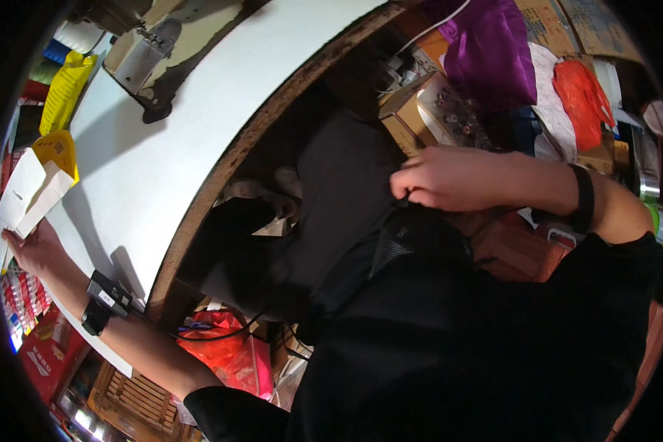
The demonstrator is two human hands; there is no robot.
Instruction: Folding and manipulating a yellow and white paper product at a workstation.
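Observation:
At the far left, my left hand [35,250] grips the lower end of an open white paper box [31,193]. A yellow piece with a rounded edge [60,151] shows right behind the box's opening; whether it belongs to the box I cannot tell. My right hand [457,179] rests above my lap, fingers curled in against the dark clothing. Anything between those fingers is hidden. Below it lie my dark trousers [339,177].
A sewing machine [151,55] stands on the white table [184,147], whose worn brown edge curves past my lap. Near the box is a yellow packet [66,92]. To the right are a cardboard box [405,118], purple cloth [490,55] and a red plastic bag [582,103].

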